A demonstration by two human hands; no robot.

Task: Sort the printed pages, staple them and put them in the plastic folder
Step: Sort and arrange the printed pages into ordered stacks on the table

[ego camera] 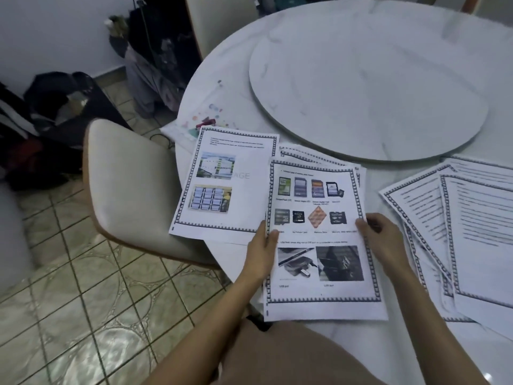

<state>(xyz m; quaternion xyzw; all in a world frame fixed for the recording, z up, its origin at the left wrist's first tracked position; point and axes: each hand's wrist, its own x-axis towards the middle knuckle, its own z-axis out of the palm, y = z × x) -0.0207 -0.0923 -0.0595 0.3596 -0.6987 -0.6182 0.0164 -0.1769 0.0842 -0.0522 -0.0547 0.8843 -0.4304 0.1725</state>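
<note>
I hold a stack of printed pages (319, 218) over the near edge of the round marble table (485, 79); its top sheet shows memory cards and USB ports. My left hand (262, 251) grips the stack's left edge, thumb on top. My right hand (384, 240) pinches its right edge. A single page with two photos (236, 179) lies flat to the left. More text pages (466, 232) are fanned out at the right. A clear plastic folder with coloured dots (202, 118) lies at the table's left edge, with a small pink stapler (206, 123) on it.
A raised round turntable (366, 87) fills the table's middle. A beige chair (130, 184) stands at the left beside the table, over a tiled floor. Dark bags (55, 112) and clutter sit by the wall at far left.
</note>
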